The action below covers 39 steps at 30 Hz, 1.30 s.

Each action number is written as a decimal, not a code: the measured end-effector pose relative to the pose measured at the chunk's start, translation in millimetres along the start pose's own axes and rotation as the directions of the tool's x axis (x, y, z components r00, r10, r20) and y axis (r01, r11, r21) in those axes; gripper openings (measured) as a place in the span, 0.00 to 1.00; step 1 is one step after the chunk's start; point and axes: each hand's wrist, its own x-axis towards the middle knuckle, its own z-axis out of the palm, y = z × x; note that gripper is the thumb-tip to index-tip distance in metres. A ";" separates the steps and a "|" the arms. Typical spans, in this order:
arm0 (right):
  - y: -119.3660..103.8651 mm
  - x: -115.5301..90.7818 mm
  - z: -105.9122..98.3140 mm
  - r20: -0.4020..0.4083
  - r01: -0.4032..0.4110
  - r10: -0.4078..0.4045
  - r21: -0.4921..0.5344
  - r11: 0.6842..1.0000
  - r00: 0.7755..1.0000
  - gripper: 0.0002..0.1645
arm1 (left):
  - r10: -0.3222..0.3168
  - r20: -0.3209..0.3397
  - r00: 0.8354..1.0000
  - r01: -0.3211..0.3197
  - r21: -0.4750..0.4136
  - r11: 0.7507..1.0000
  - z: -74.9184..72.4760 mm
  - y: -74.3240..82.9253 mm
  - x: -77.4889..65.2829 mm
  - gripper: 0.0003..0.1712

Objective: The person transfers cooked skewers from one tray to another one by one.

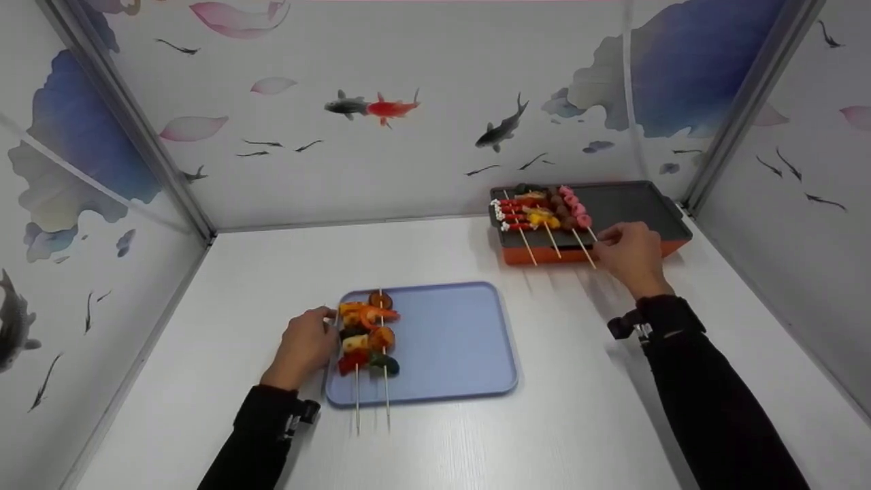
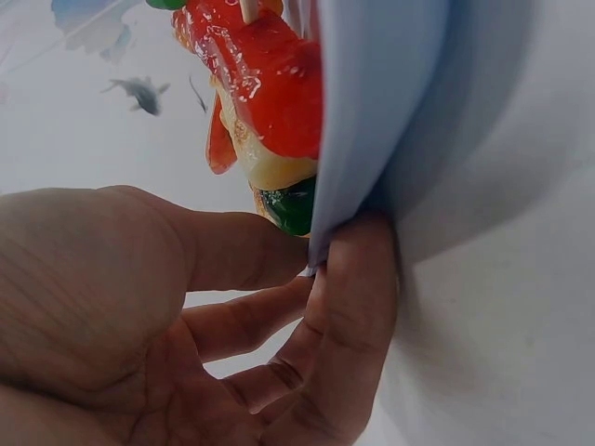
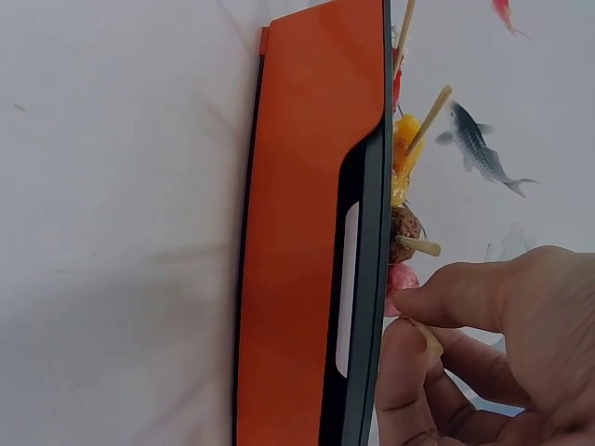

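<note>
We find no legible text, no readable label, no brand name, no number, no sign, across all three views

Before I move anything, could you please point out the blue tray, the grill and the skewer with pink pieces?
Blue tray (image 1: 452, 340): head view, on its bare flat surface.
Grill (image 1: 626, 209): head view, on its bare dark cooking plate.
Skewer with pink pieces (image 1: 577, 209): head view, on its pink pieces.
</note>
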 end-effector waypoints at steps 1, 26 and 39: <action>-0.8 0.2 -0.9 -0.001 0.003 -0.003 -0.003 1.000 1.000 0.09 | -0.002 -0.001 1.000 0.002 0.004 1.000 -0.1 0.2 -0.1 0.20; -2.8 -3.4 -18.9 0.078 -0.042 0.048 -0.075 0.996 0.996 0.09 | -0.015 0.010 1.000 0.015 -0.011 1.000 -1.5 1.4 -1.4 0.20; -5.8 -1.8 -27.5 0.191 -0.058 0.080 -0.119 0.991 0.978 0.09 | -0.005 -0.006 1.000 0.005 -0.001 1.000 -0.7 0.5 -1.2 0.19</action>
